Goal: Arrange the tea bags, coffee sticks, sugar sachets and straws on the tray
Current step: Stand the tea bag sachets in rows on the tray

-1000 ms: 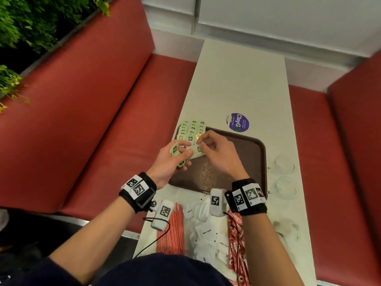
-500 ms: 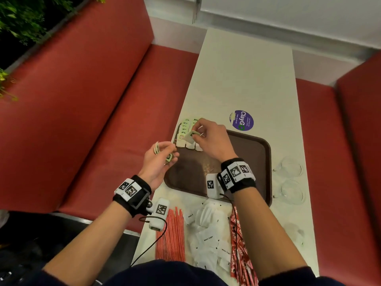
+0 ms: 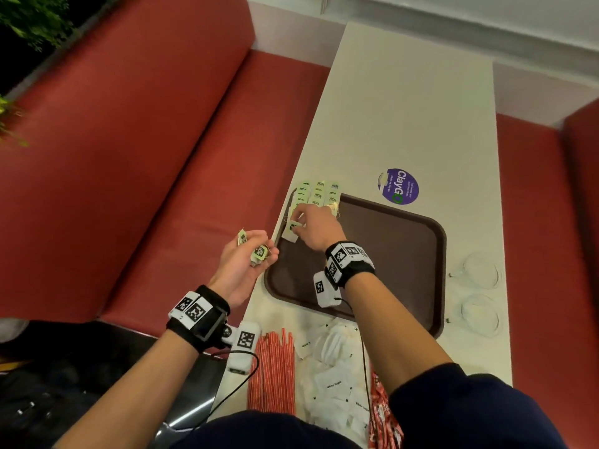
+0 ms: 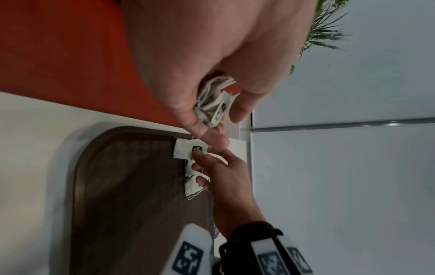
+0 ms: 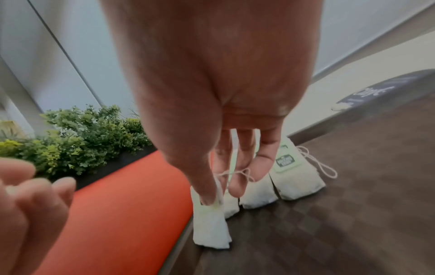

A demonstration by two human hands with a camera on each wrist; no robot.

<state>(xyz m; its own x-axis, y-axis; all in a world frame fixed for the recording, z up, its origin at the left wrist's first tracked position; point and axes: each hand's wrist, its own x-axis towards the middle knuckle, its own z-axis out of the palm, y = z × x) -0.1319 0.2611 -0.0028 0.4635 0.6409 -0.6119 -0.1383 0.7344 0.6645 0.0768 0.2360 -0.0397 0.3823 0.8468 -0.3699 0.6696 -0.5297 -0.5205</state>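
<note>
The tea bag (image 3: 290, 232) being laid down sat at the tray's (image 3: 389, 254) far left corner, just in front of the rows of tea bags (image 3: 317, 194) overlapped there. The right hand (image 3: 316, 226) pinched it by the tag end. To place it well, it probably needed squaring with its row and lapping like its neighbours before release. The left hand (image 3: 241, 264) hung beside the tray's left edge, fingers curled round spare tea bags (image 3: 259, 252).
</note>
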